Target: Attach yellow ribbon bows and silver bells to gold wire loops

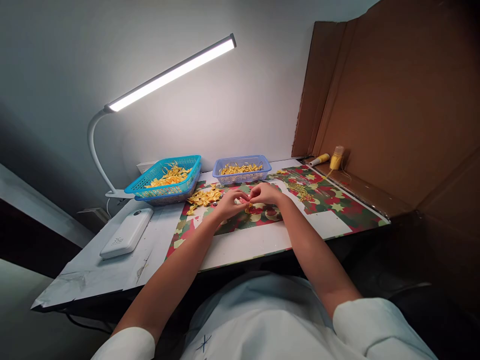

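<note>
Over a red-and-green patterned mat (337, 205) on the white table (247, 245), the left hand (231, 202) and right hand (265, 193) met, fingertips together pinching a small gold piece (248, 205), beside a loose gold pile (204, 197).

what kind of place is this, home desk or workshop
Likely a small craft or piecework station: a desk lamp lights the table, two baskets hold gold ribbon pieces, and both hands work one together.

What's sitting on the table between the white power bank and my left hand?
In the head view, a loose pile of yellow pieces lies between the power bank and your left hand.
</note>
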Available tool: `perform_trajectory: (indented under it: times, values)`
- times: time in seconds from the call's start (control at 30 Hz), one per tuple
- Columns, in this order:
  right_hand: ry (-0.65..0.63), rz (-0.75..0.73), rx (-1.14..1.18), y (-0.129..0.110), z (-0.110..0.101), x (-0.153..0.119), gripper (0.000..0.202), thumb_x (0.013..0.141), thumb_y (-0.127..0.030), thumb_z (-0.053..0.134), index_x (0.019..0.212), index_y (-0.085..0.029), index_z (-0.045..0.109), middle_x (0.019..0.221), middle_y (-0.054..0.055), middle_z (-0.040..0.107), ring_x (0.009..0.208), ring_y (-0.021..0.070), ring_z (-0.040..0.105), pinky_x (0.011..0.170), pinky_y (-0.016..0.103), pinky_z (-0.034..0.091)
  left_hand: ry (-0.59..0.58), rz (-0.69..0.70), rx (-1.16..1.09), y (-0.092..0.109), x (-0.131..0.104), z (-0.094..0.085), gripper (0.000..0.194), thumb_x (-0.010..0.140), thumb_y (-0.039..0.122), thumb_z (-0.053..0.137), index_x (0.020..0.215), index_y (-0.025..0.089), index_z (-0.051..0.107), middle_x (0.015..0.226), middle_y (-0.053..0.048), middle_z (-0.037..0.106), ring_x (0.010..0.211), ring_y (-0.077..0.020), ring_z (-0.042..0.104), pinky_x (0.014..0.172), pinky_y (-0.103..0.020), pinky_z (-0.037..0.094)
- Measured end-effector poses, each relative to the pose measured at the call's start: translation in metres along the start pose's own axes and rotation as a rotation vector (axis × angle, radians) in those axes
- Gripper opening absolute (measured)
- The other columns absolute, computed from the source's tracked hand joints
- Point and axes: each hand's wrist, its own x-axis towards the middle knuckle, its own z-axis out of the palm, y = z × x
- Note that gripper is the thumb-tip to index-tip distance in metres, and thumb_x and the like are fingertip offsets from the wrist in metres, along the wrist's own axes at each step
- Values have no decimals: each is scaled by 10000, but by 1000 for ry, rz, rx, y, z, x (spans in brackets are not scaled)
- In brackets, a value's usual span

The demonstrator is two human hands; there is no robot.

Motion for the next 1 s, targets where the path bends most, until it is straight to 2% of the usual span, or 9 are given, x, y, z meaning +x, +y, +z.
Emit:
perform_trajectory:
  times: [0.1, 0.37, 0.57, 0.73, 0.87, 1.0]
  values:
    - [1, 9, 4, 0, 0, 0, 55, 605, -219, 645, 591, -167, 654, 589, -29, 594, 584, 103, 484, 546, 226, 337, 8, 5, -3, -2, 1, 5, 113, 733, 316, 679, 753, 214, 725, 1003, -60, 703, 981, -237, 616, 926, -367, 437]
    - [-11, 20, 13, 0, -1, 0, 71, 597, -225, 650, 572, -158, 645, 530, -41, 533, 552, 95, 430, 519, 232, 295, 17, -23, 9, -1, 2, 12, 95, 738, 283, 682, 690, 212, 725, 983, -59, 693, 943, -238, 621, 924, -397, 454]
    - [-28, 17, 22, 1, -1, 1, 84, 597, -228, 658, 561, -155, 638, 516, -52, 499, 537, 86, 399, 509, 233, 273, 10, -15, 24, 3, -1, 13, 86, 737, 233, 645, 676, 213, 703, 1002, -44, 677, 961, -229, 605, 894, -369, 471]
    - [-24, 12, 26, 3, -1, 2, 78, 599, -228, 655, 586, -152, 657, 564, -38, 556, 554, 89, 425, 529, 231, 300, 33, -10, 43, 0, -2, 11, 66, 710, 191, 648, 762, 214, 681, 983, -38, 656, 995, -240, 570, 942, -401, 433]
    - [-16, 10, 19, 3, -1, 2, 61, 598, -212, 655, 595, -153, 669, 561, -36, 558, 559, 91, 429, 527, 228, 301, 37, -11, 50, -3, -3, 11, 122, 719, 261, 689, 831, 215, 675, 1024, -46, 651, 1030, -256, 553, 937, -415, 430]
    - [-15, 8, 10, 4, 0, 3, 39, 596, -189, 656, 599, -156, 676, 558, -34, 570, 566, 95, 447, 528, 226, 309, 21, 9, 62, -1, -3, 14, 118, 749, 327, 693, 780, 213, 693, 1075, -55, 655, 1052, -260, 556, 951, -421, 419]
